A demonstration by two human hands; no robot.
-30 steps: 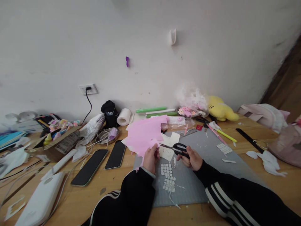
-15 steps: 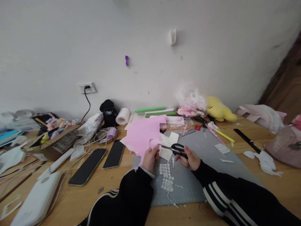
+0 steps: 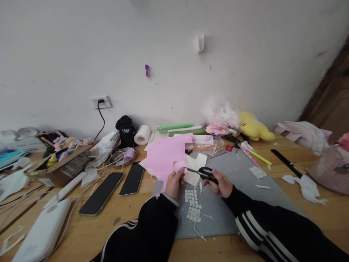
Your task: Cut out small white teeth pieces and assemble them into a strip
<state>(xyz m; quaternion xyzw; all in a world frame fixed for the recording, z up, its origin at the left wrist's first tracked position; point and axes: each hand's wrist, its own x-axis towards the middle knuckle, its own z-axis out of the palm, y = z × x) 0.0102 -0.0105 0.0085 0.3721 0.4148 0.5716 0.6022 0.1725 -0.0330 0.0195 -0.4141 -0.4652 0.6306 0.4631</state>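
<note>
My left hand [image 3: 174, 183] pinches a small piece of pink paper [image 3: 178, 165] between thumb and fingers, over the grey cutting mat [image 3: 218, 211]. My right hand [image 3: 221, 184] grips black-handled scissors [image 3: 206, 173], whose blades point left to the edge of the pink piece. Behind my left hand lies a large pink sheet [image 3: 166, 154] with an uneven edge, on top of white paper. Cream paper pieces [image 3: 200, 160] lie beneath and beyond the scissors. Small white cut-out pieces [image 3: 191, 196] sit in rows on the mat, just below my hands.
Two phones [image 3: 101, 193] [image 3: 132, 178] and a white power bank [image 3: 43, 229] lie on the left. A cardboard box [image 3: 68, 163] of small items stands behind them. A yellow plush toy [image 3: 255, 126] rests against the wall. A black strip [image 3: 286, 162] lies on the right.
Almost nothing differs. Both hands keep their places, with the pink piece and the scissors still held.
</note>
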